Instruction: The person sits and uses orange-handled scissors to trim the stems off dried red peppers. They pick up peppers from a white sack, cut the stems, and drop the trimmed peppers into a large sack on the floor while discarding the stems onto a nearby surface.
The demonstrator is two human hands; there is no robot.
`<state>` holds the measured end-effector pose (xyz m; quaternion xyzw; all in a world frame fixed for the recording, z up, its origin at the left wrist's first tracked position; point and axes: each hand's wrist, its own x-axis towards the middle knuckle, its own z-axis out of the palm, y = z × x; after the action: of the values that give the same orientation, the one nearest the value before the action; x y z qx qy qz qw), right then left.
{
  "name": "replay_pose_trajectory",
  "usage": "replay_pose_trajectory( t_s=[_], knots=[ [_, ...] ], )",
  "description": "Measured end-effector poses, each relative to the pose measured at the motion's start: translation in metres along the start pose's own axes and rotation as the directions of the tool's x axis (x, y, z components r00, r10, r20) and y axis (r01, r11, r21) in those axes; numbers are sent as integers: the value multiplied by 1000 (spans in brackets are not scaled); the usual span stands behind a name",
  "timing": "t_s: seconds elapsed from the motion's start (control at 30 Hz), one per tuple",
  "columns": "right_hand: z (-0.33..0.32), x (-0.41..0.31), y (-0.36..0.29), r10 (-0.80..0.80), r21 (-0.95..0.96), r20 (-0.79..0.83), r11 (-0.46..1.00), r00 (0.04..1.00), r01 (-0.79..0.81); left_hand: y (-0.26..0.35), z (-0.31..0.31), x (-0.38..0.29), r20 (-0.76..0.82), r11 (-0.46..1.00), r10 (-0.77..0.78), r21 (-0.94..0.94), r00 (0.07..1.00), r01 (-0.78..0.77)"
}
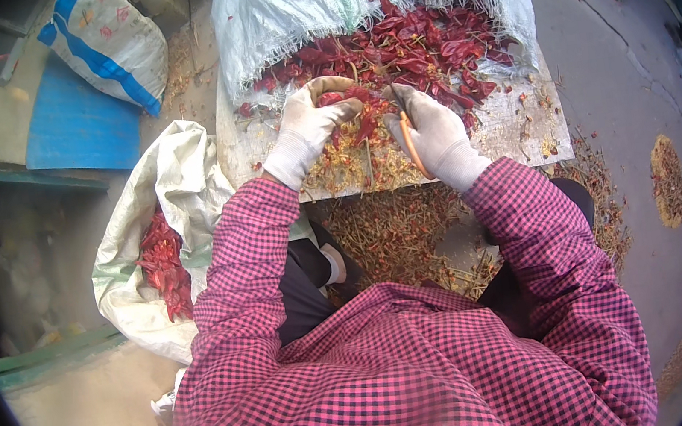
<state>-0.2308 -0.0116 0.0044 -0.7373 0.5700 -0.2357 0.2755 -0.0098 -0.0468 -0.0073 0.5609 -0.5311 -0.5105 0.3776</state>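
White gloves with dirty fingers cover both my hands. Between the thumb and fingers of my left hand (318, 116) is a dried red chili pepper (335, 97). My right hand (427, 121) grips scissors with an orange handle (413, 146); their dark blades point away from me and are partly hidden by the fingers. Beyond both hands, a heap of dried red chilies (422, 47) spills from the frayed mouth of a white woven sack (313, 3). Yellow seeds (341, 164) and chili scraps lie under my hands on a pale board (518, 138).
To my left, an open white woven sack (182, 163) holds red chilies (164, 268). A filled sack with blue stripes (105, 43) stands behind it by a blue panel (76, 115). Cut stems (381, 227) litter the ground between my legs. A seed pile (667, 179) lies at right.
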Motion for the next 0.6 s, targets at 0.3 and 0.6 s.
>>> replay_pose_trajectory(
  t_s=[0.3,0.6],
  knots=[
    [-7,-5,1,16,-407,147,913,989,45,11,3,-15,-150,727,522,592,840,-347],
    [-4,-5,4,-40,-295,137,952,990,79,13,13,-20,-41,650,609,598,792,-469]
  ],
)
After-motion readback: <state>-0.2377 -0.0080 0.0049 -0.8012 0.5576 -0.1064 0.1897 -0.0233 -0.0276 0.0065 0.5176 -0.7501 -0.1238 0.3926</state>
